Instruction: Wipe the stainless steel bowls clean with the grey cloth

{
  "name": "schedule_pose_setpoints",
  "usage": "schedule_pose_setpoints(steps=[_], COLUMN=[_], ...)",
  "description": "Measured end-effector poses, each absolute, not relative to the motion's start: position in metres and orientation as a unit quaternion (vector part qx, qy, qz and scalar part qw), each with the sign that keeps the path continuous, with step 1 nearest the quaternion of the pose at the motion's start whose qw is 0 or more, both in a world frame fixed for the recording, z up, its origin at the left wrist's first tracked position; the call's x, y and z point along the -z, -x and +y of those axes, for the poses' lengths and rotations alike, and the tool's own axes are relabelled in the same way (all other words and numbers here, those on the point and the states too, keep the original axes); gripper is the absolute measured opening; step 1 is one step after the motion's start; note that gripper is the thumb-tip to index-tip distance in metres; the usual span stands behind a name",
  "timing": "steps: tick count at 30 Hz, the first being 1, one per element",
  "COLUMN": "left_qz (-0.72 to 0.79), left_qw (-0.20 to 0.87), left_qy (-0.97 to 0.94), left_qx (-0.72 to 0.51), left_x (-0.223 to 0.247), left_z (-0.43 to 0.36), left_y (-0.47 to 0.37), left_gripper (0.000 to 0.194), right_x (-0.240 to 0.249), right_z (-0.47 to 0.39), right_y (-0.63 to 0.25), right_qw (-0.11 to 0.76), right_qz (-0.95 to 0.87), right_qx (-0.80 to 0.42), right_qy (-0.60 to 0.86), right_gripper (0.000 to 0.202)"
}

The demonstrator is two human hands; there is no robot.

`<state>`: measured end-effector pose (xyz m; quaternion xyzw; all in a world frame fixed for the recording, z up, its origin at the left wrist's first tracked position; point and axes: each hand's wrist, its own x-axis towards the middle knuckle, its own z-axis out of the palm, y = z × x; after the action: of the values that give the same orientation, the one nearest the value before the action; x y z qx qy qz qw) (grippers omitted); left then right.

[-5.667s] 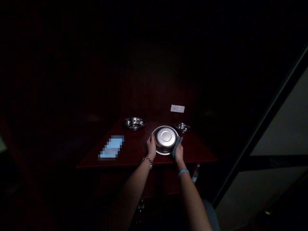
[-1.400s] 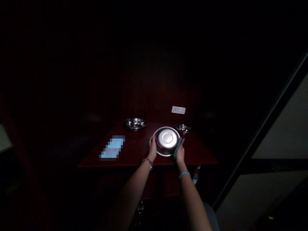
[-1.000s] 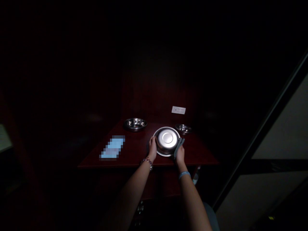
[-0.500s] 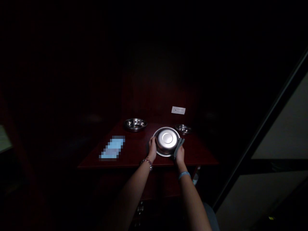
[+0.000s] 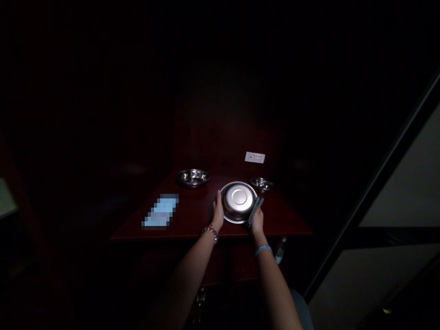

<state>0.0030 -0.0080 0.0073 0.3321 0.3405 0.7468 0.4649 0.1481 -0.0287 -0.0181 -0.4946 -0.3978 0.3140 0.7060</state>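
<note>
Silver steel is gleaming as the large bowl (image 5: 238, 201) is showing its base to the camera, tilted above the front of the dark red counter (image 5: 192, 220). The left hand (image 5: 217, 214) is changing its hold: a moment ago its upper digit was bending over the rim, and now it is pointing straight up beside it, the grip staying lightly closed at that edge. The right hand (image 5: 257, 221) is keeping its place, its grip closing on a folded grey-green cloth (image 5: 255, 211) pressed to the opposite rim. The bowl is barely moving, and a wide dish (image 5: 193, 178) and a small bowl (image 5: 262, 184) are staying put behind. A white socket plate (image 5: 255, 157) is showing marks too small to read, while a pale blue patch (image 5: 161, 211) is sitting pixelated, its content hidden.
</note>
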Motion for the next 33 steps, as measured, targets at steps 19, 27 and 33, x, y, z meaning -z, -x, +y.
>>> schedule_pose_setpoints(steps=[19, 27, 33], left_qz=[0.349, 0.358, 0.371], left_qw=[0.446, 0.453, 0.460], left_qy=[-0.359, -0.342, -0.321], left_qx=[-0.742, -0.742, -0.741], left_x=[0.003, -0.001, 0.003], left_z=[0.000, -0.002, 0.001], left_y=[-0.001, -0.001, -0.002], left_gripper=[0.030, 0.027, 0.027], right_x=[0.022, 0.024, 0.023], right_z=[-0.021, -0.022, -0.023], right_y=[-0.150, -0.150, -0.150], right_qw=[0.726, 0.728, 0.722], right_qz=[-0.370, -0.379, -0.383], right_qx=[-0.336, -0.328, -0.324], right_qy=[0.472, 0.469, 0.476], right_gripper=[0.054, 0.054, 0.055])
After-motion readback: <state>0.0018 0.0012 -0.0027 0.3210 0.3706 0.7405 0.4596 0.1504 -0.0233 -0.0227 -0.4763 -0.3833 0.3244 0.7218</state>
